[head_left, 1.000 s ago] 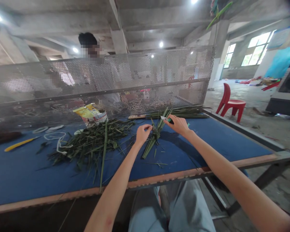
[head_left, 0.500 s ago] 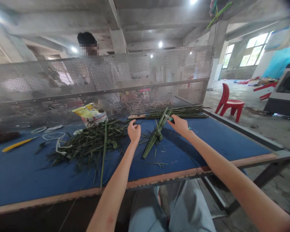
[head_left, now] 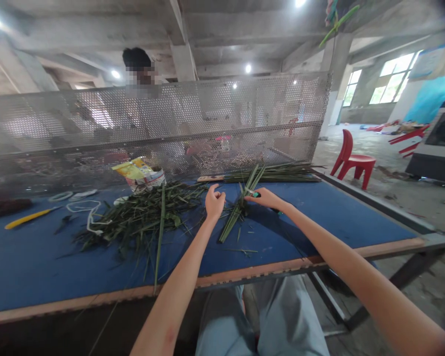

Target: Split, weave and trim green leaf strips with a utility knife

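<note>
On blue surface (head_left: 319, 217), heap of leaf trimmings (head_left: 141, 217) at left, stack of seemingly unworked stalks (head_left: 282, 173) at far edge, leaf bundle (head_left: 241, 205) at centre, judged part-worked; left hand (head_left: 214, 201) curled closed just beside it, right hand (head_left: 267, 199) clamped on small green-handled tool (head_left: 255, 194) against it.

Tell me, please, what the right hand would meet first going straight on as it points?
Most likely the leaf bundle right ahead of the right hand, which grips a teal tool; depth is unclear.
</note>
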`<state>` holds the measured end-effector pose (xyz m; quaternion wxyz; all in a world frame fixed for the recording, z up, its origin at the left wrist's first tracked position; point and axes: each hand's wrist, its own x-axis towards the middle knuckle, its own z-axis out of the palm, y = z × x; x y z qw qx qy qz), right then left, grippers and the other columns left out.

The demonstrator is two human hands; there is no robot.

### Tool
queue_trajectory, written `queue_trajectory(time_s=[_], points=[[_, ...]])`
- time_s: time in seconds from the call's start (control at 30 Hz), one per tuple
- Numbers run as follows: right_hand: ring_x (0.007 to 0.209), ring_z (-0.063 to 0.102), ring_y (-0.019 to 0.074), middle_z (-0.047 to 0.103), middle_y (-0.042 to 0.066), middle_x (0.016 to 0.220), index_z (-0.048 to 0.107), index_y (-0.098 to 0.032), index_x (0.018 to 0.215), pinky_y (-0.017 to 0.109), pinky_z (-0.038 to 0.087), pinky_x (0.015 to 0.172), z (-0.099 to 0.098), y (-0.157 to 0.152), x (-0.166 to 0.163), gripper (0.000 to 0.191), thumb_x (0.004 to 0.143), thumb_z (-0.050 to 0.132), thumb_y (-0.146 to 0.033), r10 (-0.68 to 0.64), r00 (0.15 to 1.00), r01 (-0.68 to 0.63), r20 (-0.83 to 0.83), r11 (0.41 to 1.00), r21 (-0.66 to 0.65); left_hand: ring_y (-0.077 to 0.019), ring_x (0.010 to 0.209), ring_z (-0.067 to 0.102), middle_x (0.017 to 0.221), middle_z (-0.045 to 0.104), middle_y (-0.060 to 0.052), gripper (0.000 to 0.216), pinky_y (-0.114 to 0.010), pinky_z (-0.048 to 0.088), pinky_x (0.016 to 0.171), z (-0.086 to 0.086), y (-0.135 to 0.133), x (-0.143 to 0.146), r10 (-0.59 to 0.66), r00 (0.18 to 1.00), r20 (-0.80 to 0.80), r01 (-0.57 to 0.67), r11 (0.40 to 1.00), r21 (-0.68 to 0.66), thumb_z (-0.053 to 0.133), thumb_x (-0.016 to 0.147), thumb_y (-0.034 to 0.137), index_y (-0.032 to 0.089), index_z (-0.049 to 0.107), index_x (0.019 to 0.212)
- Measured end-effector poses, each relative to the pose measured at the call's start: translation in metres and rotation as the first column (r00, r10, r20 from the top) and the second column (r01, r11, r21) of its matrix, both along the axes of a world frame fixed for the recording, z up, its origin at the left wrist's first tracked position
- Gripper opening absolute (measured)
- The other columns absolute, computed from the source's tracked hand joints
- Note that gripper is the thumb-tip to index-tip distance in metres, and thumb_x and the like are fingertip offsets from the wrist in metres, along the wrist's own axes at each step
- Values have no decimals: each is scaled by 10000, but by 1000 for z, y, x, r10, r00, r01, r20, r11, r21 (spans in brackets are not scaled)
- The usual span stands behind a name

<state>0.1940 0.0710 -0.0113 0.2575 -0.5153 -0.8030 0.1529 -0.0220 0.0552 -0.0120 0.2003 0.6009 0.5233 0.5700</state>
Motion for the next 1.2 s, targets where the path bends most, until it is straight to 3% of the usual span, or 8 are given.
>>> queue_trajectory(time_s=[0.27, 0.43, 0.57, 0.63, 0.77, 0.9, 1.07, 1.2], points=[[383, 397, 76, 434, -64, 473, 568, -158, 682, 208, 310, 392, 0, -10, -8, 429, 672, 629, -582, 282, 940, -326, -195, 910, -257, -143, 449, 506, 438, 532, 29, 271, -261, 380, 554, 4, -2, 3, -101, 993, 57, 104, 993, -58, 578, 694, 227, 125, 632, 939], [391, 392, 64, 452, -69, 501, 596, -158, 796, 196, 322, 389, 5, -5, -8, 388, 700, 638, -532, 192, 887, -296, -420, 934, -199, -171, 570, 572, 528, 592, -17, 251, -287, 431, 639, 6, -1, 2, -79, 988, 131, 86, 995, -51, 542, 778, 354, 133, 640, 847], [390, 356, 53, 470, -57, 524, 533, -171, 707, 198, 282, 366, 5, 1, -5, 366, 697, 653, -517, 27, 736, -188, -676, 968, -165, -221, 864, 585, 779, 661, -74, 326, -355, 404, 855, 12, -15, 6, 164, 985, -46, -152, 969, 197, 431, 876, 375, 161, 612, 1042], [382, 339, 54, 469, -54, 508, 518, -179, 680, 203, 266, 359, 5, 2, -4, 370, 698, 658, -522, -2, 646, -159, -763, 978, -137, -237, 1015, 537, 928, 653, -102, 352, -382, 336, 961, 19, -27, 13, 197, 971, -134, -143, 932, 332, 398, 901, 358, 173, 576, 1142], [358, 316, 63, 398, -68, 409, 530, -185, 647, 215, 278, 373, 8, -2, -6, 378, 707, 655, -536, 32, 595, -155, -803, 985, -75, -260, 1109, 487, 1076, 610, -116, 403, -390, 291, 1011, 27, -48, 30, 11, 954, -299, 97, 934, 344, 491, 864, 378, 205, 537, 1224], [357, 327, 65, 422, -63, 421, 552, -184, 668, 217, 270, 370, 13, -11, -12, 381, 702, 652, -550, 67, 610, -188, -789, 980, -62, -250, 987, 546, 1019, 620, -102, 515, -370, 363, 941, 20, -47, 36, -95, 964, -249, 154, 960, 233, 640, 757, 419, 206, 521, 1210], [330, 286, 59, 368, -82, 364, 558, -178, 653, 222, 249, 367, 15, -16, -16, 379, 708, 655, -540, 121, 642, -262, -757, 963, -68, -181, 738, 603, 839, 646, -57, 519, -326, 465, 757, 12, -29, 32, -223, 975, 20, 222, 973, 64, 691, 696, 423, 168, 518, 1114], [335, 285, 55, 368, -84, 362, 497, -186, 603, 227, 243, 377, 13, -16, -17, 400, 690, 676, -532, 147, 649, -278, -747, 959, -53, -152, 640, 617, 719, 652, -26, 429, -325, 499, 718, 12, -20, 33, -425, 855, 298, 463, 884, -68, 734, 643, 378, 142, 564, 958]])
